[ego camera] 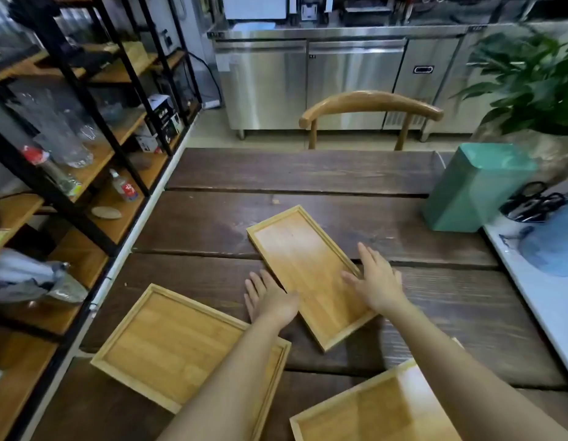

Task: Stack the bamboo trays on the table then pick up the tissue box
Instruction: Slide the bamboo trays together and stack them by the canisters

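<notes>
Three bamboo trays lie apart on the dark wooden table (308,173). A narrow tray (305,262) sits slanted in the middle. My left hand (271,302) rests at its left edge, thumb on the rim. My right hand (376,283) lies on its right rim, thumb inside the tray, fingers spread. A wider tray (168,345) lies at the near left, partly under my left forearm. A third tray (378,412) is at the near right, partly hidden by my right forearm. The teal tissue box (470,189) stands upright at the far right.
A wooden chair (371,105) stands at the table's far side. A white board (543,281) with a cup of scissors (534,205) lies along the right edge. Black-framed shelves (85,128) with glassware run along the left. Steel cabinets and a plant are behind.
</notes>
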Tool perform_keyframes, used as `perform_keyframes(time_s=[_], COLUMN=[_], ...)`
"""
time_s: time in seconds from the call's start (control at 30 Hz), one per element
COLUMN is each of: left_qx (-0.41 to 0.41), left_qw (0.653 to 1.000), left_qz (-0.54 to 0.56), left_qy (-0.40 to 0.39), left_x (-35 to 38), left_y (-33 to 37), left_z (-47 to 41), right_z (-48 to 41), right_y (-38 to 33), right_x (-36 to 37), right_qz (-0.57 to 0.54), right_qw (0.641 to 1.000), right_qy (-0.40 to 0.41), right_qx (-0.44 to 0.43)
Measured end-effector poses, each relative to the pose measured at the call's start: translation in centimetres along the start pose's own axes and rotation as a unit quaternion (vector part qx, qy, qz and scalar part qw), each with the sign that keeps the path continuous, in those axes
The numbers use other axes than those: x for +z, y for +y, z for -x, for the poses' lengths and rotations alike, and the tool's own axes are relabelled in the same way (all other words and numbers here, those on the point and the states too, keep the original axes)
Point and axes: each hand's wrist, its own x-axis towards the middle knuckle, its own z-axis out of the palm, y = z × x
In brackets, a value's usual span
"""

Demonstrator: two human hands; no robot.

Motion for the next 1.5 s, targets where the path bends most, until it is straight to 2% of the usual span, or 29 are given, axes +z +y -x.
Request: perform_keyframes(time_s=[0.03,0.1,0.23,0.33,0.4,0.5,0.6,0.67,0.83,1.0,1.17,1.5], left_qx=[0.003,-0.019,-0.090,-0.139,-0.146,-0.130,-0.099,-0.087,-0.106,-0.096,-0.049,-0.017], left_qw=[1.000,0.989,0.924,0.899,0.886,0.888,0.925,0.937,0.927,0.916,0.936,0.922], left_qz=[0.026,0.143,0.371,0.416,0.439,0.438,0.365,0.339,0.360,0.381,0.342,0.296], left_qy=[-0.009,-0.039,-0.039,-0.004,-0.026,-0.046,-0.030,-0.014,-0.023,-0.085,-0.072,-0.248], left_x=[0.6,1.4,1.9,0.3,-1.0,-2.2,-2.0,-1.4,-1.4,-0.7,1.4,6.5], left_y=[0.5,1.9,3.7,3.7,3.3,2.4,2.0,1.8,2.0,3.0,5.0,8.9], left_z=[0.3,1.3,2.9,3.2,3.5,4.0,4.3,4.2,3.9,4.4,5.3,8.6], right_z=[-0.1,0.0,0.3,0.1,0.2,0.7,1.3,1.6,1.0,0.8,1.1,2.9], right_y=[-0.2,-0.8,-2.4,-2.4,-2.1,-1.7,-1.6,-1.5,-1.4,-1.2,1.8,9.8], right_x=[0.5,1.4,1.6,1.0,0.4,-0.4,-0.6,-0.4,0.9,1.0,-0.3,-2.8], right_qz=[-0.037,-0.074,-0.145,-0.227,-0.286,-0.333,-0.296,-0.282,-0.271,-0.098,-0.084,-0.074], right_qw=[0.998,0.994,0.979,0.954,0.933,0.911,0.921,0.927,0.926,0.967,0.976,0.962], right_qy=[-0.023,-0.053,-0.054,-0.075,-0.088,-0.111,-0.122,-0.117,-0.099,-0.029,-0.017,0.052], right_qx=[0.035,0.067,0.132,0.179,0.198,0.217,0.220,0.220,0.244,0.233,0.202,0.256])
